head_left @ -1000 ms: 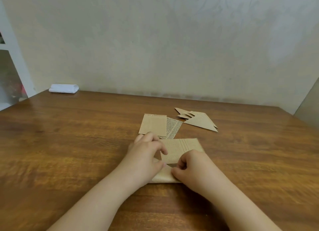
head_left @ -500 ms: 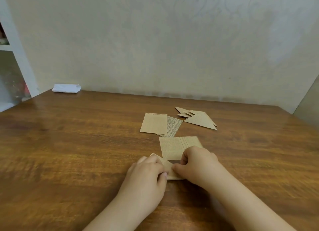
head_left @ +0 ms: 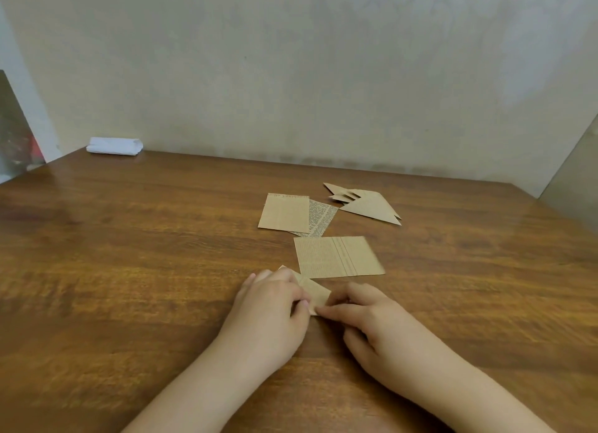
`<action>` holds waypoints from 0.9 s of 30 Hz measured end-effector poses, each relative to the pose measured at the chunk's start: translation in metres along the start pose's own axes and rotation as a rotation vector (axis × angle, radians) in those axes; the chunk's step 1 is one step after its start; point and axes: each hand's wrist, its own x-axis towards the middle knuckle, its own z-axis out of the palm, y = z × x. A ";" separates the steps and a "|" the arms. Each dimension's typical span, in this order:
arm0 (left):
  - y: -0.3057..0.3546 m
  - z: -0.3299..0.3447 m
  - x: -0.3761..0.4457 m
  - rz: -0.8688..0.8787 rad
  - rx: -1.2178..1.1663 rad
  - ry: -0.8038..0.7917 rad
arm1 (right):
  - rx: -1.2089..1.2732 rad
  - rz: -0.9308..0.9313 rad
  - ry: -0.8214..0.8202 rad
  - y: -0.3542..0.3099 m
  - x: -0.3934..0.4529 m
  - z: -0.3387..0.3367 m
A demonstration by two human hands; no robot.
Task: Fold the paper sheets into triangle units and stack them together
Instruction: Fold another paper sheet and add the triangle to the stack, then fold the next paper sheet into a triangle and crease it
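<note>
A small tan folded paper piece [head_left: 314, 292] lies on the wooden table [head_left: 136, 270] between my hands. My left hand [head_left: 273, 306] covers its left part, with curled fingers pressing it down. My right hand [head_left: 362, 316] pinches its right lower corner with thumb and forefinger. Just beyond lies a flat printed paper sheet [head_left: 338, 257]. Farther back sit two overlapping sheets [head_left: 284, 213], one plain tan and one with newsprint. To their right is a stack of folded triangle units [head_left: 369, 204].
A folded white cloth [head_left: 115, 146] rests at the table's far left corner against the wall. A shelf edge with red items [head_left: 19, 141] shows at the far left. A grey panel [head_left: 572, 190] leans at the right.
My left hand drew back from the flat sheet onto the folded piece. The piece has been folded smaller, and my right hand has shifted to its right corner.
</note>
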 end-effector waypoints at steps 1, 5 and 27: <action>0.000 0.000 0.000 -0.009 0.004 -0.005 | -0.012 -0.016 -0.014 0.001 -0.002 -0.001; 0.001 0.000 0.002 -0.024 0.023 -0.018 | -0.090 -0.070 -0.044 0.002 -0.005 -0.005; 0.000 0.006 0.003 -0.071 0.077 -0.025 | -0.037 0.560 0.227 -0.007 0.023 0.025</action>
